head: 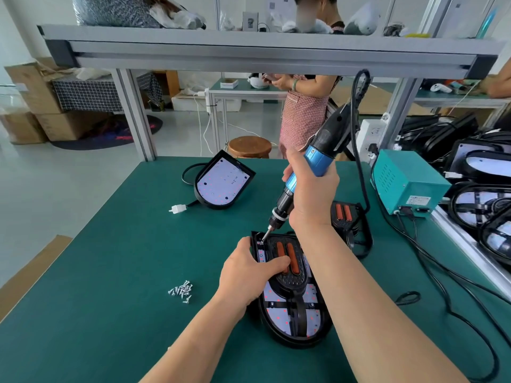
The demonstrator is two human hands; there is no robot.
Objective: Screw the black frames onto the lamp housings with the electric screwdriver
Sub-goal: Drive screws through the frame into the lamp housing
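A black lamp housing [312,331] with a white LED board lies on the green mat, a black frame [293,280] with two orange strips set on top of it. My left hand [249,272] grips the housing's far left edge, thumb pressing on the frame. My right hand [311,189] grips the blue and black electric screwdriver [318,156], tilted, its bit tip at the housing's far left corner. A small heap of several screws [182,291] lies left of the housing.
A second housing [221,181] without a frame lies farther back, its white plug [175,209] beside it. Another frame [345,217] sits behind my right wrist. A teal power box [406,183] with cables stands right. Finished lamps [484,211] fill the right edge. A person stands beyond the bench.
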